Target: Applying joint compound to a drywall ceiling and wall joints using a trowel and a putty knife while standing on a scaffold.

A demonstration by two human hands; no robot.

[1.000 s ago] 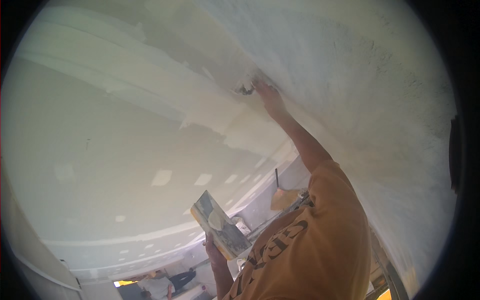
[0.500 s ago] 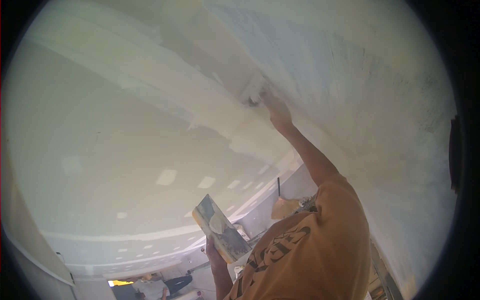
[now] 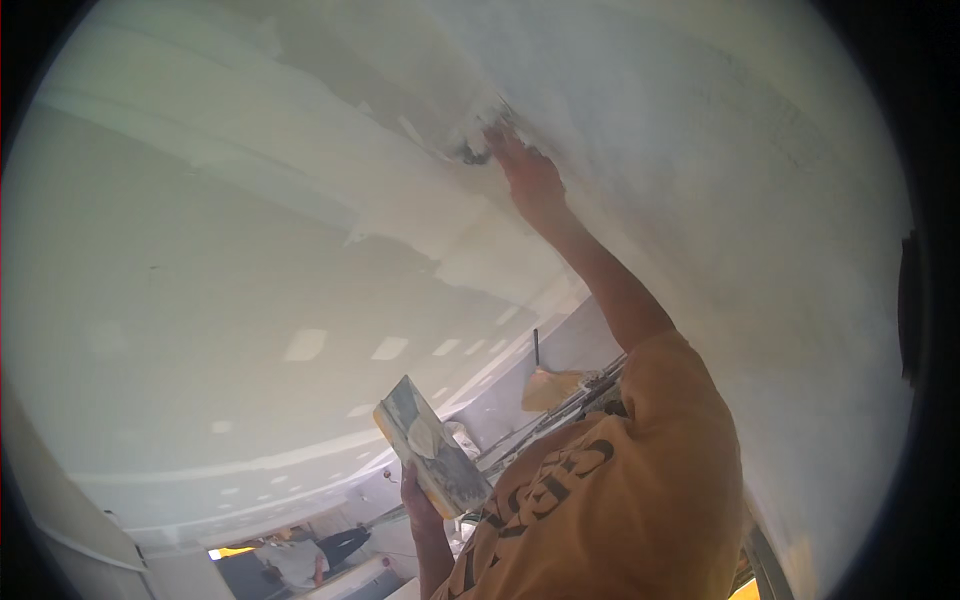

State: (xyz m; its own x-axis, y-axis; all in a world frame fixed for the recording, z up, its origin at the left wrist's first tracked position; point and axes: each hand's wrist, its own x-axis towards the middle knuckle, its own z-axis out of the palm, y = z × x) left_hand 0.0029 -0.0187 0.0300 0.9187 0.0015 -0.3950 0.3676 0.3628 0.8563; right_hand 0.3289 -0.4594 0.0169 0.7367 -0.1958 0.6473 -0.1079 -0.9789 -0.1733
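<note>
Right hand [image 3: 530, 178] slid flat trowel [image 3: 475, 152] along streaky ceiling [image 3: 400, 195]; left [image 3: 420, 497] grips board [image 3: 455, 480].

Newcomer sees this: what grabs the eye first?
First, the orange-brown shirt, lower right of centre, with the right grip up near the ceiling, holding a blurred tool. Then the flat board left of the shirt, held in the left grip, a pale lump on it.

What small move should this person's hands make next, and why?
Perhaps a short stroke across the pale, patchy overhead surface: the right hand holds a smeared, flat hand tool up there, and a whitish, paste-like lump sits on the rectangular grey board in the left hand.
</note>
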